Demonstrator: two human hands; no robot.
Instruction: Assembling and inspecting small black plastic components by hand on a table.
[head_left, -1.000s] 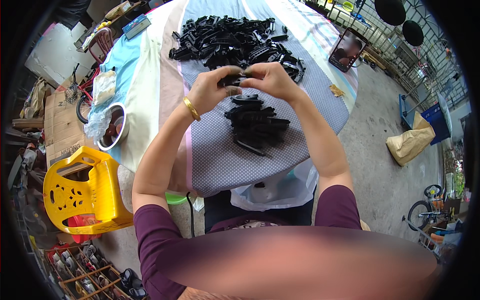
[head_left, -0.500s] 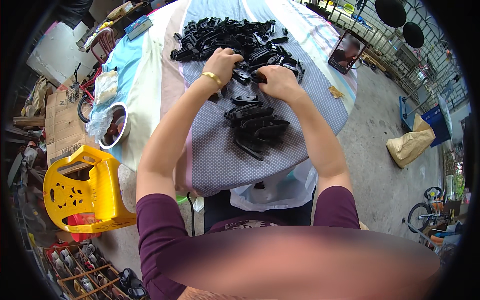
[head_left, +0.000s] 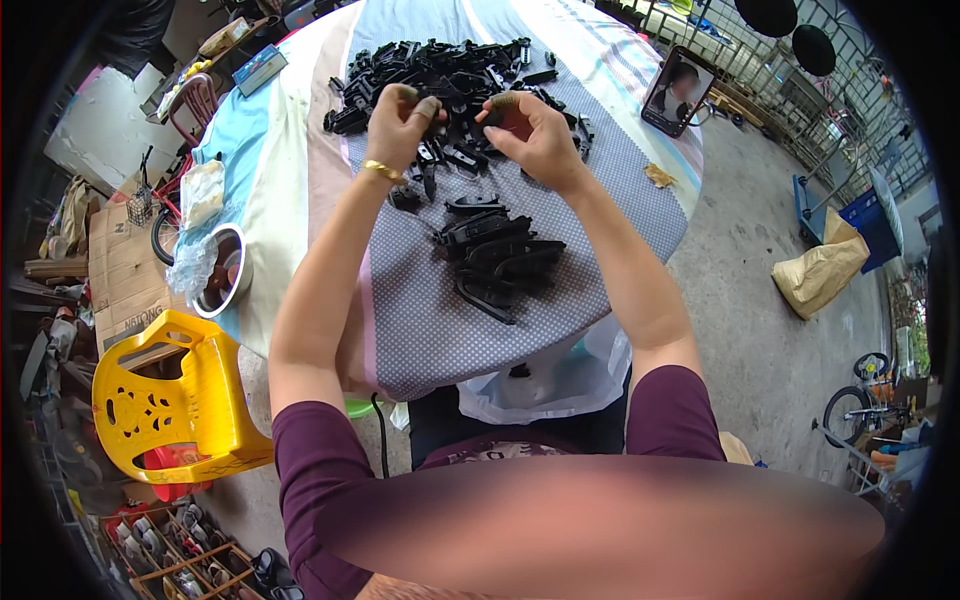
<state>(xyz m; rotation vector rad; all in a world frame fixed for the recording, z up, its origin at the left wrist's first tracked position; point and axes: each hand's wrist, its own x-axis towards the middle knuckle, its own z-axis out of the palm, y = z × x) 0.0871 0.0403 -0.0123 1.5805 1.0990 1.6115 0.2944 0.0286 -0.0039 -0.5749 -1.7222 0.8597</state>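
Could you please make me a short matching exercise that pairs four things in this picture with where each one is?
Things:
1. large heap of black parts
2. small pile of black parts
3. phone
4. yellow chair

Places:
A. by the right edge of the tablecloth
B. on the farther part of the tablecloth
C. outside the tablecloth, to its left
D. on the nearer part of the tablecloth

Right pairs: 1-B, 2-D, 3-A, 4-C

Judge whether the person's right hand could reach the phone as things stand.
Probably yes: only tablecloth and a few black parts seem to lie between the right hand and the phone, nothing tall blocking.
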